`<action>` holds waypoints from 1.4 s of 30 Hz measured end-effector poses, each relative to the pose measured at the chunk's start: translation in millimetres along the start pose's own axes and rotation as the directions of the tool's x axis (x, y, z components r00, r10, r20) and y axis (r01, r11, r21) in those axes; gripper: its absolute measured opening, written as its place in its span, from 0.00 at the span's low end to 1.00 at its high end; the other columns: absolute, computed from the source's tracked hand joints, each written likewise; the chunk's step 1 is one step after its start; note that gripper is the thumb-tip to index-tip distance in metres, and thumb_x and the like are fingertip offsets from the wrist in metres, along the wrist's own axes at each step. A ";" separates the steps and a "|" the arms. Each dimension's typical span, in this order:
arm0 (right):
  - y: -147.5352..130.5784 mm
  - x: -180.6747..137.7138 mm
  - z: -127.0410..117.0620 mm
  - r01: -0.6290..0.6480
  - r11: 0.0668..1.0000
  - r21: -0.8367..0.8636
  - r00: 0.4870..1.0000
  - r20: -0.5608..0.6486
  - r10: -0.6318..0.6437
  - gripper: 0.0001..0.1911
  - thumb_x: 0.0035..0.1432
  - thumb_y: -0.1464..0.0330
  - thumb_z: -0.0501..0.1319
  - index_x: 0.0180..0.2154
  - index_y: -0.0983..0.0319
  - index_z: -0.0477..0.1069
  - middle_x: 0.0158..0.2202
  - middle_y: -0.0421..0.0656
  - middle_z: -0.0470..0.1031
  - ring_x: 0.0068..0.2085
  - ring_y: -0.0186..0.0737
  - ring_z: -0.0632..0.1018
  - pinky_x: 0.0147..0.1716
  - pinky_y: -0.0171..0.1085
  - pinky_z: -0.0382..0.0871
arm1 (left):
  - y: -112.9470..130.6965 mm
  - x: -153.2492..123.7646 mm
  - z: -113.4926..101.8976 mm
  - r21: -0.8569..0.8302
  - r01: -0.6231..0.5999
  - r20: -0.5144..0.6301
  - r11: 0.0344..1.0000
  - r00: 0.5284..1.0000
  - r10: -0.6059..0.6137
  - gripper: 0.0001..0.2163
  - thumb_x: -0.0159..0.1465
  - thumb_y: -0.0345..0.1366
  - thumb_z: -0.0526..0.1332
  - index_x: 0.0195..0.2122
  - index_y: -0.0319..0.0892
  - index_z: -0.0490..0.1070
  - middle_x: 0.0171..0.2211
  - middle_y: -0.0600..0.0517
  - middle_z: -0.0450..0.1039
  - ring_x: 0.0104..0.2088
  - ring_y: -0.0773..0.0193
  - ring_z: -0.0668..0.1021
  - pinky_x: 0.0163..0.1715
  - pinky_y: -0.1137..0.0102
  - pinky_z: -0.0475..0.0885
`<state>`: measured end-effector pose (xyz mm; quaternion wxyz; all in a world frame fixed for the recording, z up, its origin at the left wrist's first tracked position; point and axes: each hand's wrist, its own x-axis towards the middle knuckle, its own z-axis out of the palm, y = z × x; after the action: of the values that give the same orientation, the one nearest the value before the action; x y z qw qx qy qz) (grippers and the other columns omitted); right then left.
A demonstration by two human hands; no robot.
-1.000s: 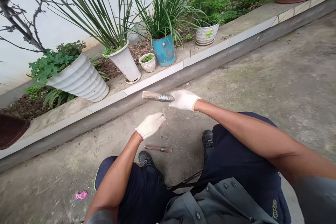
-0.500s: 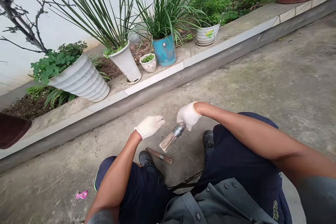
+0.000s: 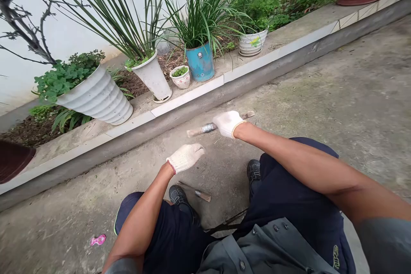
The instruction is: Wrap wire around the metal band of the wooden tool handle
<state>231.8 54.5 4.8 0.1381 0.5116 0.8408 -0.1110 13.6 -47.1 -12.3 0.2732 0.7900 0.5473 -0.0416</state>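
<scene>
My right hand (image 3: 228, 124), in a white knitted glove, is closed around a worn wooden stick with wire wound round it (image 3: 208, 128). One end of the stick points left and the other shows past my knuckles; it is slightly blurred. My left hand (image 3: 186, 157), gloved too, is nearer to me with its fingertips pressed together, and whatever they may hold is too small to see. On the concrete below, beside my left shoe (image 3: 180, 197), lies a second wooden stick (image 3: 203, 195) with a band of wire.
A raised, tiled planter edge (image 3: 189, 98) runs diagonally ahead. On it stand a ribbed white pot (image 3: 99, 96), a tall white pot (image 3: 156, 79), a small pot (image 3: 181, 79), a blue can (image 3: 201, 64) and a low white pot (image 3: 252, 43). A pink object (image 3: 98, 239) lies at lower left.
My right hand has moved up and away from me with the wire-wound stick, which has turned from steep to nearly level. My left hand has shifted slightly right.
</scene>
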 end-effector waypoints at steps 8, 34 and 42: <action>-13.3 -16.9 20.6 0.358 0.933 -0.040 0.872 0.371 -0.319 0.12 0.45 0.73 0.71 0.37 0.64 0.84 0.35 0.51 0.83 0.39 0.49 0.83 0.41 0.41 0.71 | -13.0 1.3 -5.3 0.142 -0.003 -0.013 0.990 1.000 0.005 0.19 0.78 0.46 0.50 0.48 0.46 0.81 0.49 0.47 0.84 0.46 0.55 0.83 0.43 0.68 0.71; -13.4 -15.2 12.8 0.271 0.958 -0.094 0.944 0.220 -0.245 0.14 0.52 0.77 0.68 0.42 0.68 0.85 0.43 0.60 0.84 0.48 0.58 0.84 0.48 0.46 0.72 | -4.4 -0.5 -12.3 0.130 -0.022 -0.063 0.991 0.998 0.031 0.19 0.78 0.43 0.49 0.44 0.44 0.79 0.44 0.48 0.83 0.42 0.56 0.81 0.42 0.68 0.68; -3.5 -27.3 7.7 0.551 0.812 0.194 0.775 0.241 -0.584 0.10 0.54 0.62 0.70 0.36 0.60 0.80 0.27 0.38 0.76 0.29 0.35 0.73 0.31 0.34 0.60 | -6.2 -0.4 -9.7 -0.059 0.016 -0.025 0.998 1.000 -0.017 0.17 0.76 0.46 0.54 0.38 0.43 0.79 0.36 0.49 0.82 0.37 0.59 0.80 0.41 0.69 0.70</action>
<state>241.5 27.7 7.2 0.1904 0.2191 0.9187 -0.2680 5.8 -41.2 -6.3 0.2892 0.7775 0.5582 -0.0178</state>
